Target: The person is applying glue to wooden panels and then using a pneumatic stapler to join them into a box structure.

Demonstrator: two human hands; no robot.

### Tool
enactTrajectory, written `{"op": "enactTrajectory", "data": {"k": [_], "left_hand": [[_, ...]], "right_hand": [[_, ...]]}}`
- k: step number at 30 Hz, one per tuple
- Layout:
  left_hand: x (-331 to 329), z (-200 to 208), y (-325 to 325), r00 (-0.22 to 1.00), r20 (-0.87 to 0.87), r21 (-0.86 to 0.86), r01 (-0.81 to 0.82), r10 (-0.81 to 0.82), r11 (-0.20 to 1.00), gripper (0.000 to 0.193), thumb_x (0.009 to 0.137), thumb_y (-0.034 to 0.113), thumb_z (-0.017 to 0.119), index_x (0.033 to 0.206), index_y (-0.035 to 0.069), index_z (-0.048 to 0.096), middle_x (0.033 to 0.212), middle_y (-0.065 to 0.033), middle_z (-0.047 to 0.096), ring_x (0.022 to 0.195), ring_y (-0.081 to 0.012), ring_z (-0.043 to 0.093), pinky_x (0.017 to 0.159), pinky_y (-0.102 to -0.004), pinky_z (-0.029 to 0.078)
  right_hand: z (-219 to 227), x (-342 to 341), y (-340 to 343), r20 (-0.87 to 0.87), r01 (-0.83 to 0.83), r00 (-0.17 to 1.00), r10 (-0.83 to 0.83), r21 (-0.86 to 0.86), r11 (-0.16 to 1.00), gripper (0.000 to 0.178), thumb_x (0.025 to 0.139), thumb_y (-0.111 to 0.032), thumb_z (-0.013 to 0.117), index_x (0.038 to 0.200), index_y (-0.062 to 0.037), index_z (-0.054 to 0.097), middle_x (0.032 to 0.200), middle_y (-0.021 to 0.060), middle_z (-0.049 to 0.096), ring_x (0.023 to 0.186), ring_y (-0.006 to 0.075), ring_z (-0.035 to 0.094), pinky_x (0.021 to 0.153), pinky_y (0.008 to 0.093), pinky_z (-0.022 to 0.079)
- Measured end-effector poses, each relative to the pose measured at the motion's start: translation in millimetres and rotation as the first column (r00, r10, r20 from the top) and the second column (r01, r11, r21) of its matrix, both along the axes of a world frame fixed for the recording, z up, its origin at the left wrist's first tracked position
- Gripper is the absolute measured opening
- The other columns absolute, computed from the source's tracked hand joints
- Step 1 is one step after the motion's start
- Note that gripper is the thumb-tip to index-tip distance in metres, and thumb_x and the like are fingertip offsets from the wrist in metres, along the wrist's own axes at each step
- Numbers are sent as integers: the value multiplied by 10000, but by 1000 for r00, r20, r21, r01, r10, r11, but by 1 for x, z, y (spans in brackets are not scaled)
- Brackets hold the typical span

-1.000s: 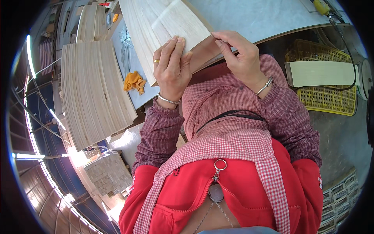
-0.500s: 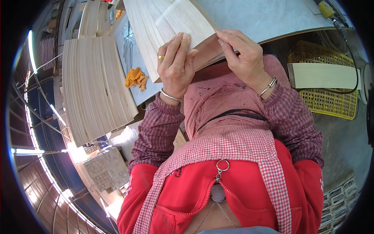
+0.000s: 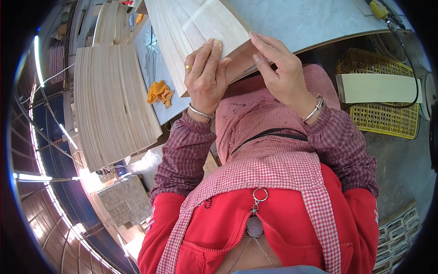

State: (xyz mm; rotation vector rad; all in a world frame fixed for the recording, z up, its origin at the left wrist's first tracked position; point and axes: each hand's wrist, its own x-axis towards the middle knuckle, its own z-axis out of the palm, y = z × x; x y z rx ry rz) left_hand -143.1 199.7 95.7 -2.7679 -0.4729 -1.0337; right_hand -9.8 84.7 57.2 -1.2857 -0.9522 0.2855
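A stack of thin pale wooden sheets [image 3: 200,27] lies at the near edge of a grey table [image 3: 310,23]. My left hand [image 3: 205,77], with a gold ring and a silver bangle, curls its fingers over the near corner of the top sheets. My right hand [image 3: 283,73], also with a bangle, pinches the stack's near edge just to the right, fingers stretched along it. The two hands are almost touching. Red-checked sleeves and an apron fill the lower part of the view.
A tall pile of the same wooden sheets [image 3: 114,105] stands to the left. An orange cloth [image 3: 159,92] lies beside it. On the right, a pale wooden strip [image 3: 378,87] rests on a yellow plastic crate [image 3: 388,118]. A yellow tool with a cable [image 3: 378,9] lies top right.
Both hands stay on the sheets' near corner. My left fingers have slid a little further over the top sheet, and my right fingers have straightened along the edge.
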Motion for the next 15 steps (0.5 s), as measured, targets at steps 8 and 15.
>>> {"op": "enactTrajectory", "data": {"k": [8,15], "left_hand": [[1,4,-3,1000,-18,-12,-11,11,1000,324,772,151,735,1076,51,682,1095,-66,654,948,-213,609,819,-294,493],[1,3,-2,1000,-11,-3,1,-1,1000,311,776,148,732,1065,44,686,1092,-72,657,945,-214,612,812,-291,492]], "right_hand": [[-8,9,-4,-184,-85,980,79,-24,996,354,836,33,582,1184,-19,618,1154,92,637,974,172,614,839,223,494],[-10,8,6,80,69,994,-75,75,995,279,802,36,602,1073,-1,659,1052,90,659,810,167,622,697,225,510]]}}
